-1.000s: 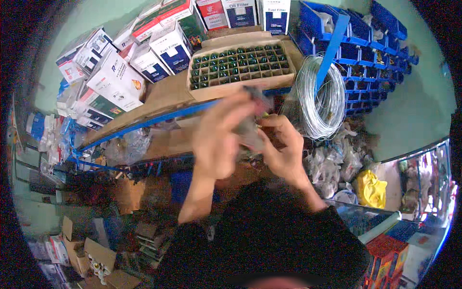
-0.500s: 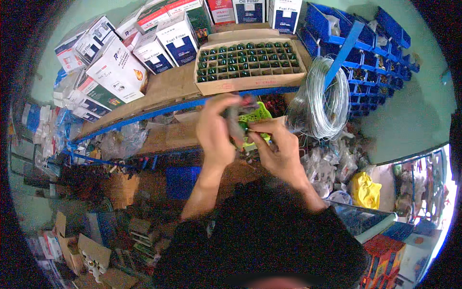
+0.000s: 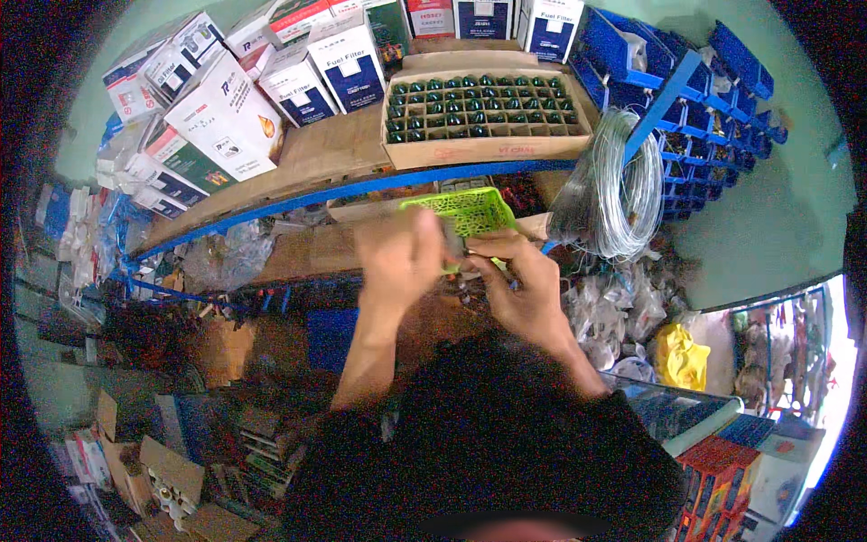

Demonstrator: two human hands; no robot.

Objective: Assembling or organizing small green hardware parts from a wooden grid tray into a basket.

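Note:
My left hand (image 3: 402, 257) is smeared by motion, its fingers curled round a greyish thing (image 3: 453, 242) whose kind I cannot make out. Against that thing, my right hand (image 3: 524, 280) pinches with thumb and forefinger; what sits between the fingertips is too small and hidden to name. Just beyond both hands stands a lime-green plastic basket (image 3: 488, 210) with holes in its walls, its near side partly covered by them. Behind, on the upper shelf, a shallow cardboard box (image 3: 488, 151) divided into small cells holds rows of dark green, glossy glass bulbs (image 3: 488, 92).
White filter boxes (image 3: 348, 63) are stacked at the back left. A blue shelf edge (image 3: 361, 190) runs across. To the right hang a coil of silver wire (image 3: 628, 199) and blue parts bins (image 3: 677, 135). Clear bags (image 3: 610, 316) and a yellow bag (image 3: 682, 357) lie lower right.
My left hand has shifted slightly left and down, uncovering more of the green basket. The green bit seen between my hands no longer shows. My right hand keeps its pinch almost in place.

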